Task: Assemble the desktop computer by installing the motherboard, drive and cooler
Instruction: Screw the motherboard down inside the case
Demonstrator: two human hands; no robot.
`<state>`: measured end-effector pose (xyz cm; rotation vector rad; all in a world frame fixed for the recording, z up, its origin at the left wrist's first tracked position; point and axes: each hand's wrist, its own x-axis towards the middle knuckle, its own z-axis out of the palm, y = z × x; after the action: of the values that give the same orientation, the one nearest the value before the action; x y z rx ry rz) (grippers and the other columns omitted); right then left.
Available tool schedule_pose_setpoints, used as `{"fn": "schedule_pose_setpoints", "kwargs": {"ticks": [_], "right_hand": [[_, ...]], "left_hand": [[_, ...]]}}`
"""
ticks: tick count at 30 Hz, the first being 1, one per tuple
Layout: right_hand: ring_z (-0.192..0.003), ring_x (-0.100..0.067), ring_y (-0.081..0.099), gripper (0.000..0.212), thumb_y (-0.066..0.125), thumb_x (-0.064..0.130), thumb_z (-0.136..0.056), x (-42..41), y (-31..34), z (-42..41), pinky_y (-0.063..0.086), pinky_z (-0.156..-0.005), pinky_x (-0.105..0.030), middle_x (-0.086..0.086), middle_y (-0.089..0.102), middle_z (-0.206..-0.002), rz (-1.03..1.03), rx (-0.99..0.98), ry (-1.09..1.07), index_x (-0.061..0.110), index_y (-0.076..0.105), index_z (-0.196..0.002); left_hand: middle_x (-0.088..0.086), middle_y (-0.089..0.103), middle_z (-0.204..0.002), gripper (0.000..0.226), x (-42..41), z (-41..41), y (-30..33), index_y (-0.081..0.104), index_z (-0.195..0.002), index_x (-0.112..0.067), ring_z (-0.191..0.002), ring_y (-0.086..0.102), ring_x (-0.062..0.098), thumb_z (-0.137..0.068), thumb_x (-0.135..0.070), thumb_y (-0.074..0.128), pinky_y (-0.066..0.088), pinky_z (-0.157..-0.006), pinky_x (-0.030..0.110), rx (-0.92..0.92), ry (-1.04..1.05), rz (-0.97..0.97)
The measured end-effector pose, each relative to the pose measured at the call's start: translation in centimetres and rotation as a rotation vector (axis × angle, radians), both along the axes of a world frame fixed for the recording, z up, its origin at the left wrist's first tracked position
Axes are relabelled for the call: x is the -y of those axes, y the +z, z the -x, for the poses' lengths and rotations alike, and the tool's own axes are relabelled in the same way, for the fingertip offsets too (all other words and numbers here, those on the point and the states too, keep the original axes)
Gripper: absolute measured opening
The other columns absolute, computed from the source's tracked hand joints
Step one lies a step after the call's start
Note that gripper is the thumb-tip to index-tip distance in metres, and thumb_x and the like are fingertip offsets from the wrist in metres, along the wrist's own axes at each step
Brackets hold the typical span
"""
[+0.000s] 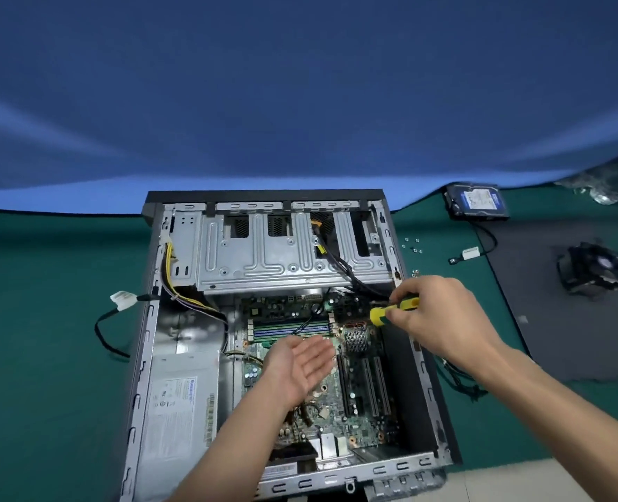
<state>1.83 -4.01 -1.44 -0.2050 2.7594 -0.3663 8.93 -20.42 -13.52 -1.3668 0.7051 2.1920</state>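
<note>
Lying on its side on a green mat (pixel 46 302), open face up: desktop case (pixel 139 375), pressed sheet steel, bare grey, black front bezel at 12 o'clock. Blue cloth backdrop (pixel 300 85) hangs behind, smooth with soft folds.

Drive cage (pixel 264 255) fills the case's 12 o'clock end: stamped steel, ribbed channels, rectangular cutouts with mesh behind. Power supply (pixel 180 403), a plain grey metal box at 8 o'clock, carries a white label, print too blurred to read. Yellow and black wire bundle (pixel 177 284) runs from it up the left wall.

Motherboard (pixel 358 393) sits inside the case, centre to 4 o'clock: green PCB, long black expansion slots, blue and green RAM slots, small finned silver heatsink.

Dark grey pad (pixel 554 338) lies at 3 o'clock of the case; on it the cooler (pixel 592 269), black fan over metal fins, well apart from the case. Hard drive (pixel 476 201) lies at 1 o'clock on the mat, black body, blue and white label, text unreadable, black cable trailing from it. Loose small silver screws (pixel 412 245) sit between drive and case.

Left hand (pixel 296 367) is spread, palm up, fingers straight, above the board centre, holding nothing. Right hand (pixel 441 317) pinches a screwdriver (pixel 394 310) with fingers curled round its yellow and green plastic handle, at the board's 1 o'clock corner; whether the tip touches the board I cannot tell.
</note>
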Motion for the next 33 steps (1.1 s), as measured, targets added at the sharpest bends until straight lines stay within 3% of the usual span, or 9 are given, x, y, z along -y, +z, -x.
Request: {"fn": "schedule_pose_setpoints", "kwargs": {"ticks": [3,7,10,20,33], "right_hand": [[-0.075,-0.025,0.060,0.015,0.065,0.036,-0.081,0.2,0.1,-0.8,0.040,-0.059,-0.028,0.002,0.061,-0.078,-0.113,-0.056,-0.008,0.027,0.068,-0.093],[-0.073,-0.024,0.050,0.016,0.061,0.031,-0.084,0.9,-0.1,-1.5,0.033,-0.060,-0.027,0.002,0.056,-0.087,-0.217,-0.117,0.002,0.023,0.067,-0.096],[-0.079,-0.028,0.055,0.017,0.061,0.029,-0.084,1.5,-0.3,-1.5,0.035,-0.062,-0.028,-0.001,0.062,-0.097,-0.290,-0.136,0.031,0.021,0.067,-0.097],[-0.080,-0.034,0.059,0.017,0.062,0.024,-0.081,2.5,-1.5,-1.3,0.048,-0.066,-0.034,-0.007,0.061,-0.092,-0.408,-0.114,0.094,0.010,0.066,-0.090],[-0.077,-0.031,0.059,0.015,0.062,0.026,-0.083,2.9,-1.9,-0.6,0.041,-0.060,-0.029,-0.005,0.063,-0.091,-0.446,-0.138,0.113,0.014,0.067,-0.090]], "left_hand": [[0.012,0.071,-0.078,0.030,0.8,0.3,-0.4,0.061,-0.092,-0.003,-0.071,0.065,0.024,-0.099,-0.020,0.037,0.052,-0.052,0.030,-0.004,-0.117,0.110],[0.012,0.069,-0.084,0.025,0.3,0.3,-0.4,0.061,-0.092,-0.003,-0.063,0.062,0.021,-0.096,-0.016,0.040,0.050,-0.048,0.026,-0.076,-0.273,0.266],[0.011,0.069,-0.079,0.024,-0.2,0.3,-0.1,0.062,-0.088,-0.003,-0.058,0.061,0.020,-0.095,-0.014,0.042,0.049,-0.045,0.025,-0.128,-0.347,0.331],[0.012,0.067,-0.079,0.023,-0.2,0.1,0.3,0.061,-0.087,-0.003,-0.053,0.057,0.018,-0.095,-0.011,0.042,0.047,-0.045,0.026,-0.171,-0.369,0.375],[0.012,0.066,-0.077,0.022,-0.3,0.3,0.3,0.063,-0.091,-0.003,-0.051,0.053,0.017,-0.094,-0.010,0.042,0.044,-0.042,0.023,-0.175,-0.361,0.377]]}}
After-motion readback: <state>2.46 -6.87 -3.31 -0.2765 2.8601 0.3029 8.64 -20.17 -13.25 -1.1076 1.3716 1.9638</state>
